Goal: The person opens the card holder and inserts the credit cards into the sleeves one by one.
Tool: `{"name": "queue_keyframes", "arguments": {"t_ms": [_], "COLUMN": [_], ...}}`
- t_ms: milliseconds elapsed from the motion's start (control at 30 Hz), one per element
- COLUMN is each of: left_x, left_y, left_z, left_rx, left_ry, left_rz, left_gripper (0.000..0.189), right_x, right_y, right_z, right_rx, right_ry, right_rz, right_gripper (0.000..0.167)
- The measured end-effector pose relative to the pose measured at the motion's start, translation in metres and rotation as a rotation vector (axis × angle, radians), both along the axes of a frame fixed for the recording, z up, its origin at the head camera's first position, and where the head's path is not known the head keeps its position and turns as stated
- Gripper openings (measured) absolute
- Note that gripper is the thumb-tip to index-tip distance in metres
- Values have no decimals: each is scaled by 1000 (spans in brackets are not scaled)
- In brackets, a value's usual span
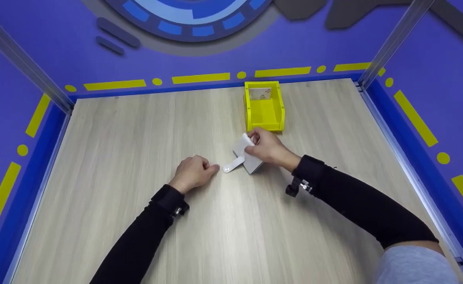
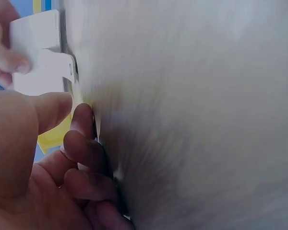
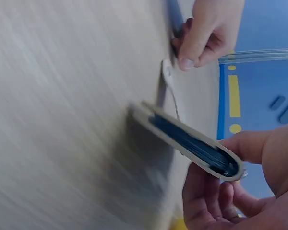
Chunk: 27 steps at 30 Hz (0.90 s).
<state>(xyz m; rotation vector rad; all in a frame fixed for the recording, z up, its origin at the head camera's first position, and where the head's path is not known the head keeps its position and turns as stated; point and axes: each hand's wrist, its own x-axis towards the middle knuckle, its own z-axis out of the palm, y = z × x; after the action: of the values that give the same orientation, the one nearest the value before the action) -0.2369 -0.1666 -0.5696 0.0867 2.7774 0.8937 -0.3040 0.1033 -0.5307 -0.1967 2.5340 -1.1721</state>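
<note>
My right hand (image 1: 269, 146) grips a white card holder (image 1: 252, 161) by its spine, thumb on one cover and fingers on the other. The holder is tilted, its lower edge close over the table. A strap (image 1: 234, 163) with a snap button sticks out from it toward my left hand (image 1: 194, 172). In the right wrist view, dark inner sleeves (image 3: 197, 147) show between the pale covers. My left hand rests on the table, fingers loosely curled and holding nothing. Its thumb and index tips are just short of the strap's end.
Behind my right hand, a yellow open-front bin (image 1: 248, 114) stands on the wooden table (image 1: 137, 138), with a small patterned pale piece (image 1: 260, 93) at its back. Blue panels (image 1: 200, 59) with metal corner posts enclose the table at the back and both sides.
</note>
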Motion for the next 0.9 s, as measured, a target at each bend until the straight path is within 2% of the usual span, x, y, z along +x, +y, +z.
{"name": "queue_keyframes", "arguments": {"t_ms": [100,200,300,367,467,600,667,767,900], "left_x": [1,1,1,0,-2,-1,-1,-2,-3], "left_y": [-3,-5,-5,-4,1,6,8,11,14], "left_z": [1,5,11,15,18,16,14,11,6], "left_rx": [46,121,208,242,270,284,292,293,280], "left_ry": [-11,-6,-8,-2,4,3,-3,-9,3], "left_rz": [12,17,13,10,9,3,-3,-7,-4], "left_gripper": [47,40,31,29,29,29,28,27,25], "right_x": [-1,-1,2,5,10,20,26,33,41], "right_y": [3,5,5,3,-3,-15,-19,-26,-34], "right_z": [10,20,27,26,16,-10,-24,-37,-43], "right_rx": [-64,-99,-83,-43,75,246,309,369,405], "right_ry": [75,198,344,429,520,639,702,761,757], "right_rz": [14,53,125,188,299,460,515,537,511], "right_gripper": [41,39,38,37,37,38,36,31,29]}}
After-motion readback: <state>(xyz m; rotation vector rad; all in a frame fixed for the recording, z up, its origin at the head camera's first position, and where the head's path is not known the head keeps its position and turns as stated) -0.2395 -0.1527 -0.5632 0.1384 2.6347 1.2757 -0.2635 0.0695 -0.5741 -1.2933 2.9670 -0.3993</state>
